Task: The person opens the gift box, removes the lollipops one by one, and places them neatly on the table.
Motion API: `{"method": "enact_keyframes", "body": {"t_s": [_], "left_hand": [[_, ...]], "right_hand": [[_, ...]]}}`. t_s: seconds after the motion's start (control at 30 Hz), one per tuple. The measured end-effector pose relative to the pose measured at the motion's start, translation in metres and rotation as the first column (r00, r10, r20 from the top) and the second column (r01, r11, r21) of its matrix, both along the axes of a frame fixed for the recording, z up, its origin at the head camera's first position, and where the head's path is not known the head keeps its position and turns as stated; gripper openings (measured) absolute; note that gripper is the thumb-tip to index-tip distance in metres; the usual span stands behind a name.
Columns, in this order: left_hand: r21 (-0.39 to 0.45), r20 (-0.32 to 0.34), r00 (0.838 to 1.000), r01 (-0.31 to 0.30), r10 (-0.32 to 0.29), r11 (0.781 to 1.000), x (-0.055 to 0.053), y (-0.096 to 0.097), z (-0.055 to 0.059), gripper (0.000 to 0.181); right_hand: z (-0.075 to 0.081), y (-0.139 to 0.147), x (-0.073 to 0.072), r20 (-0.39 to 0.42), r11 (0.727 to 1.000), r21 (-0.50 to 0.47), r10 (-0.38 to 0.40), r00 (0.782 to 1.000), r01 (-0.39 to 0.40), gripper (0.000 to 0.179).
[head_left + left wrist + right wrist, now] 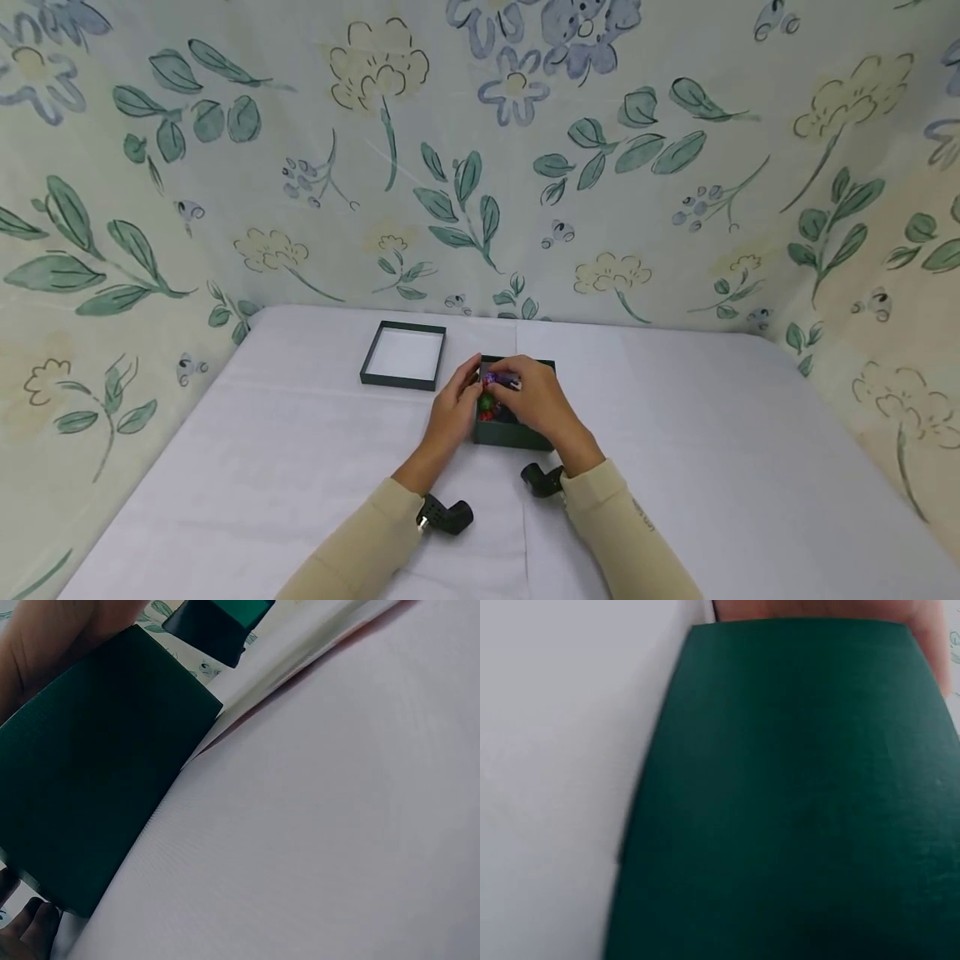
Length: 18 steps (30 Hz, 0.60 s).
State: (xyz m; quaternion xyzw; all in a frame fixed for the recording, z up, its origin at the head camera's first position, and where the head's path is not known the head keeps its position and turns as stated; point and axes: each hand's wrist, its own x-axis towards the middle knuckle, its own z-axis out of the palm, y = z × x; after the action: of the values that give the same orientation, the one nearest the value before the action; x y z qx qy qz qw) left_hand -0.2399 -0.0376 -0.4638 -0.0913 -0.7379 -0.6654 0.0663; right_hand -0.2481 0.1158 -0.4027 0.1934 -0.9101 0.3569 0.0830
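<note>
In the head view a dark green box (510,434) stands at the middle of the table with its top uncovered. My left hand (451,408) holds it by the left wall, thumb at the rim. My right hand (542,400) reaches over the right part of the box and pinches a small shiny purple wrapped candy (491,380). Below that candy, red and green pieces (487,406) lie inside, partly covered by the hands. In both wrist views the box wall (112,772) (787,787) fills much of the picture and hides the contents.
Back left of the box lies a dark green lid (399,382), its white inside facing up. A white cloth (247,467) covers the table. Flower-patterned fabric (480,167) hangs behind and at the sides. Black wrist cameras (448,517) project near the box's front.
</note>
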Motion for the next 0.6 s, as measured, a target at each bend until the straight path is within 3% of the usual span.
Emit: {"method": "enact_keyframes", "body": {"t_s": [0.27, 0.47, 0.6], "left_hand": [[-0.007, -0.009, 1.000, 0.010, -0.010, 1.000, 0.001, 0.001, 0.001, 0.053], [0.004, -0.041, 0.998, 0.046, -0.045, 0.999, 0.020, -0.001, 0.026, 0.053], [0.017, -0.054, 0.998, 0.037, -0.036, 0.999, 0.010, 0.001, 0.012, 0.054]], "right_hand": [[0.008, 0.007, 0.001, -0.014, 1.000, -0.017, 0.015, 1.000, -0.015, 0.025], [0.016, 0.013, 0.003, 0.005, 1.000, -0.021, 0.000, 1.000, 0.000, 0.029], [0.021, 0.020, 0.003, 0.011, 1.000, -0.017, -0.012, 1.000, 0.012, 0.032]]}}
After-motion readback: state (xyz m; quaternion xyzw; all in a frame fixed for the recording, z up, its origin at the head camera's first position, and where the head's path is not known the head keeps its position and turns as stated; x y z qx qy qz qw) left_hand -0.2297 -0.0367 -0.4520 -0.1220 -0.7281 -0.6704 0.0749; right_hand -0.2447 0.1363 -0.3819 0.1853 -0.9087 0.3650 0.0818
